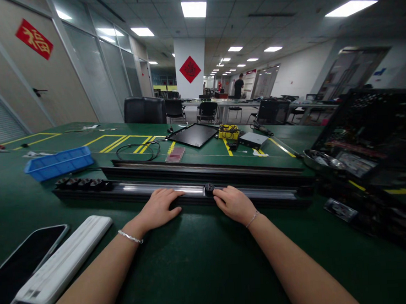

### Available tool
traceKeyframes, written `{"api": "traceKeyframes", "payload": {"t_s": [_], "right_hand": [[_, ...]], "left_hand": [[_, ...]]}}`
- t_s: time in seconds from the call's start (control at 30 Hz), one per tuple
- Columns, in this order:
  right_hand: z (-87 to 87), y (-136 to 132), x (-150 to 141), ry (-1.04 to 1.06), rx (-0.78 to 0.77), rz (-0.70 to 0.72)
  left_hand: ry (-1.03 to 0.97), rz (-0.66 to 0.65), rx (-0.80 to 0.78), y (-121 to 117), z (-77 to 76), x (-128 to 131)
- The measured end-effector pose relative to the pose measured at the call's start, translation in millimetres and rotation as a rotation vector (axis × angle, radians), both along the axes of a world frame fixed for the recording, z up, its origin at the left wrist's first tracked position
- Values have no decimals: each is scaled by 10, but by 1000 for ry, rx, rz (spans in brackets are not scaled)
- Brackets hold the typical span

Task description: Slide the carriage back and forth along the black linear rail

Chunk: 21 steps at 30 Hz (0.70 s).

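A long black aluminium rail [191, 192] with a bright silver top strip lies across the green bench in front of me. My left hand [156, 207] lies curled over the rail, left of centre. My right hand [234, 205] grips the same rail, its fingertips next to a small black fitting [209, 188] on the rail. A second dark rail [204, 170] lies parallel just behind. A row of black knobbed parts [79, 184] sits at the rail's left end.
A phone [20, 268] and a white power strip [63, 260] lie at the near left. Behind the rails are a blue plastic tray [59, 163], a black panel [193, 135] and a coiled cable [137, 151]. A metal bowl [318, 159] and a dark case [370, 137] stand at the right.
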State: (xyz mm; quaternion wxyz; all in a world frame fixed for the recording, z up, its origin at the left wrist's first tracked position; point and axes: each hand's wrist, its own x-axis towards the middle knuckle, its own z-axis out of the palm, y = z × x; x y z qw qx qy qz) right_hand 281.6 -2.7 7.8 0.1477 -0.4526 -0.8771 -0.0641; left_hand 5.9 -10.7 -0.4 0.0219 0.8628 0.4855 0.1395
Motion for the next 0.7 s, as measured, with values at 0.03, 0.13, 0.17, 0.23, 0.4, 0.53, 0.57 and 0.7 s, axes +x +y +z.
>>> {"api": "traceKeyframes", "payload": {"t_s": [0.03, 0.13, 0.17, 0.23, 0.4, 0.53, 0.57, 0.7], "right_hand": [[2, -1, 0, 0, -1, 0], [4, -2, 0, 0, -3, 1], [4, -2, 1, 0, -3, 1], [5, -1, 2, -5, -3, 2], [11, 0, 0, -6, -1, 8], [15, -5, -1, -4, 8, 9], [15, -7, -1, -5, 5, 8], [9, -11, 1, -5, -4, 6]], "left_hand": [[-2, 0, 2, 2, -5, -2], [-9, -1, 7, 4, -15, -5], [-10, 0, 6, 4, -15, -5], [-9, 2, 2, 1, -10, -3], [-9, 3, -2, -10, 16, 7], [-12, 2, -6, -19, 31, 11], [-12, 2, -8, -21, 34, 12], [-11, 5, -13, -25, 38, 14]]}}
